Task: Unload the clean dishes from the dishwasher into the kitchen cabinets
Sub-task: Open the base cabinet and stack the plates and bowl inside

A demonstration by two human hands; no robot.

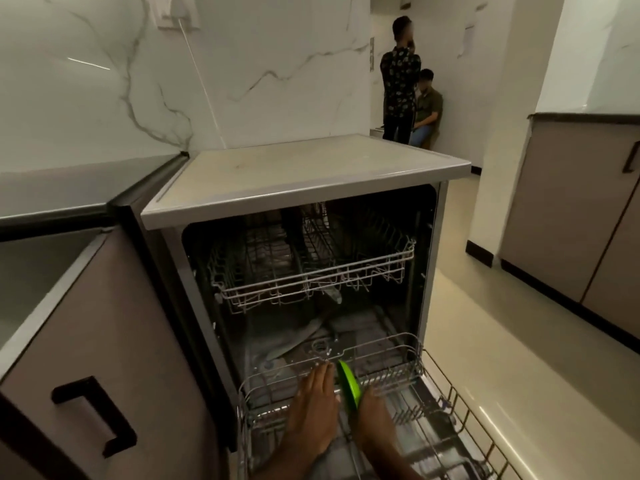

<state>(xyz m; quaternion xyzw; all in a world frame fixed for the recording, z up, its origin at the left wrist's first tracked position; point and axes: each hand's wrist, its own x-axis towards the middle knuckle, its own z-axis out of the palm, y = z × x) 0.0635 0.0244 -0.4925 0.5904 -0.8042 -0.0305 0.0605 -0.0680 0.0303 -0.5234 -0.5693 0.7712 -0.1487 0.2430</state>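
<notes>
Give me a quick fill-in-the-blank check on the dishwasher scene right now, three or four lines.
1. The plate standing on edge between the two hands is ____ in colour.
2. That plate sits in the ____ rack, which is pulled out over the open door.
3. The left hand lies with its fingers ____ against the plate's left face.
4. The upper rack is pushed ____ the dishwasher.

Missing words: green; lower; straight; inside

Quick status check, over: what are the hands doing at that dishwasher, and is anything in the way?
Both hands on green plate: left hand flat against it, right hand gripping its edge. Plate upright in lower rack. Nothing blocking the lift.
</notes>
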